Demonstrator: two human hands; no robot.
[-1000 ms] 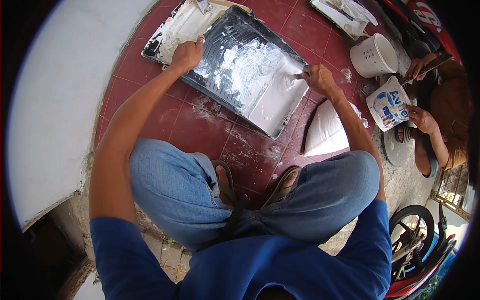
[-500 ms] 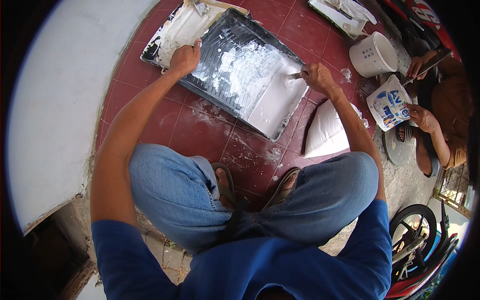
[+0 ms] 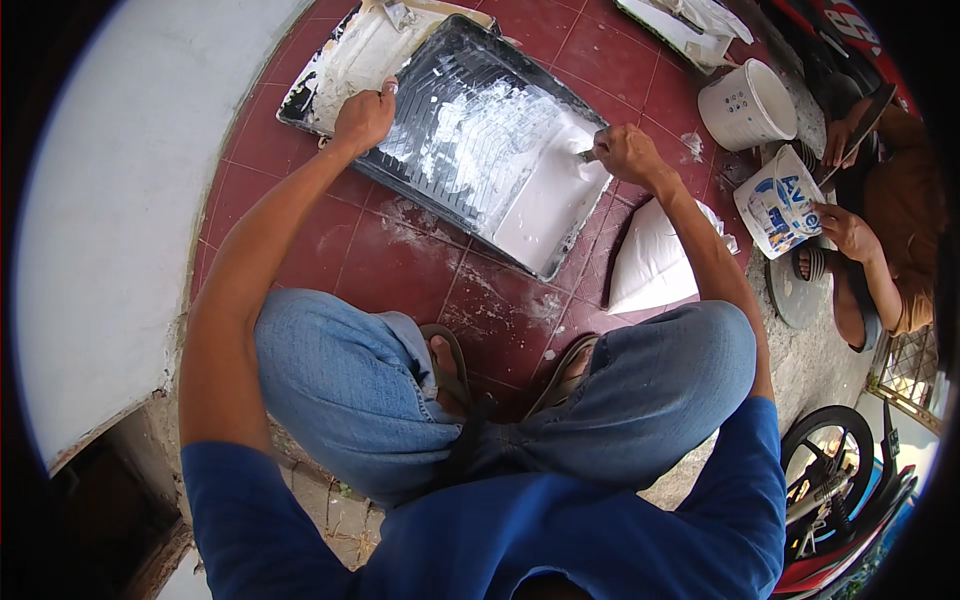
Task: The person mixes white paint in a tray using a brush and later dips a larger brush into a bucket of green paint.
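Observation:
On the floor before me lies a black paint tray [image 3: 425,192], tilted across my view. White paint [image 3: 540,215] fills its right, deeper end and is smeared over the ribbed slope. My left hand [image 3: 364,120] is closed on the tray's left rim, thumb up. Over the right edge, my right hand [image 3: 628,156] grips a small scraper-like tool [image 3: 588,155]; its end is in the paint and its handle is hidden by my fingers. A second, paint-crusted tray [image 3: 340,75] sits beside the first at the upper left.
A white bag [image 3: 650,262] rests right of the tray, near my right knee. A white bucket [image 3: 745,107] stands farther right. Another person's hand [image 3: 848,232] holds a printed bucket [image 3: 778,205]. A wall [image 3: 130,200] rises at left; a motorcycle wheel [image 3: 825,455] shows lower right.
The tool in my right hand has shifted slightly within the paint, leaving a fresh ridge around its end. My left hand keeps its grip on the rim. The other person's long blade has tilted more upright.

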